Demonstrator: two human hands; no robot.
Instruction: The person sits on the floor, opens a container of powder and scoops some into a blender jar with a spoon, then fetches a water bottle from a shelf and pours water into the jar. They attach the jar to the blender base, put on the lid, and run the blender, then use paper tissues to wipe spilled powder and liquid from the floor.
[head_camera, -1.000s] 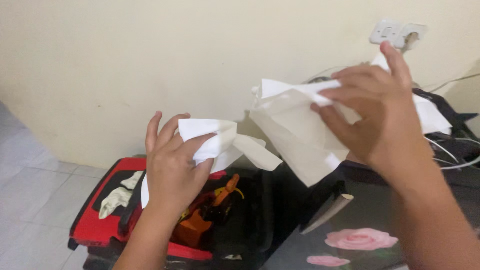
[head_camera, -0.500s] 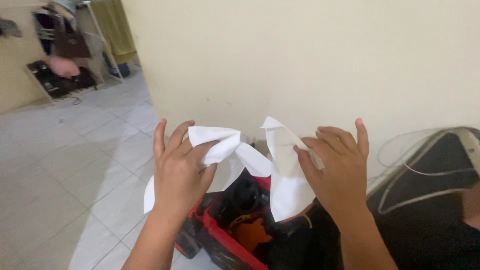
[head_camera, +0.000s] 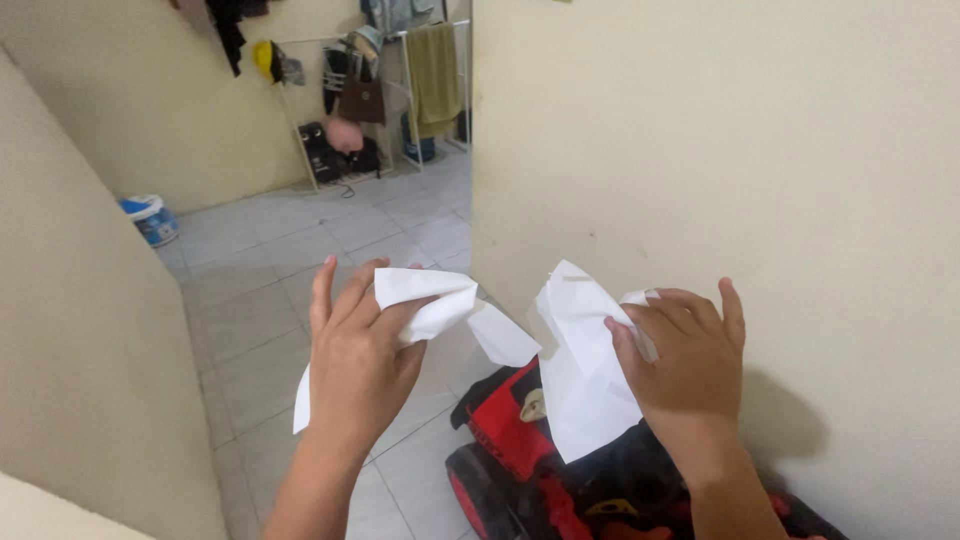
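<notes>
Now hands (head_camera: 365, 355) closer, paper (head_camera: 580, 370) lower.

The red and black plastic toolbox (head_camera: 520, 440) at the lower right is cut off by the bottom edge and partly hidden behind the torn white paper sheet (head_camera: 580, 380); its contents are indistinct.

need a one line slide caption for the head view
Left hand and right hand each hold white paper above a red toy car.
</notes>
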